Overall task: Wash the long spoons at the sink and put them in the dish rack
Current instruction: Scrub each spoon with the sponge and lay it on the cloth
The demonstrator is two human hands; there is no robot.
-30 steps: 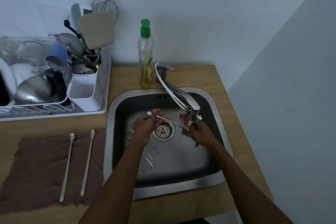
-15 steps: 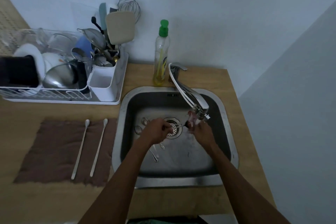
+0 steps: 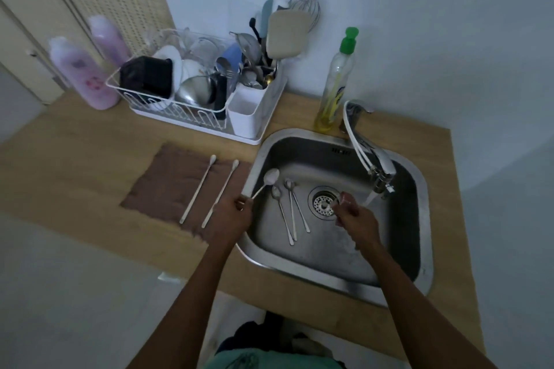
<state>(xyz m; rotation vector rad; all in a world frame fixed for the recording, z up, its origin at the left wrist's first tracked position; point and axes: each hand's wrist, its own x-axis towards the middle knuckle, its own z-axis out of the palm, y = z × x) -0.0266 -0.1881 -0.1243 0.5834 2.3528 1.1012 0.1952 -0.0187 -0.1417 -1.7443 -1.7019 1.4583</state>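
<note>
My left hand (image 3: 232,216) grips a long white spoon (image 3: 267,181) by its handle at the sink's left rim, the bowl pointing up toward the dish rack (image 3: 168,105). My right hand (image 3: 355,219) holds a small pink sponge (image 3: 346,198) over the drain, beside the running water. Three long metal spoons (image 3: 289,213) lie on the floor of the steel sink (image 3: 299,260). Two more long white spoons (image 3: 209,189) lie on the brown cloth (image 3: 168,186) left of the sink.
The faucet (image 3: 374,162) reaches over the sink with water running. A green-capped soap bottle (image 3: 334,87) stands behind it. The rack's white cutlery holder (image 3: 247,112) is packed with utensils. Two pink bottles (image 3: 81,72) stand at the counter's far left.
My left hand has carried the white spoon from under the tap to the sink's left rim. The right hand stayed near the drain with the sponge. The view swung left.
</note>
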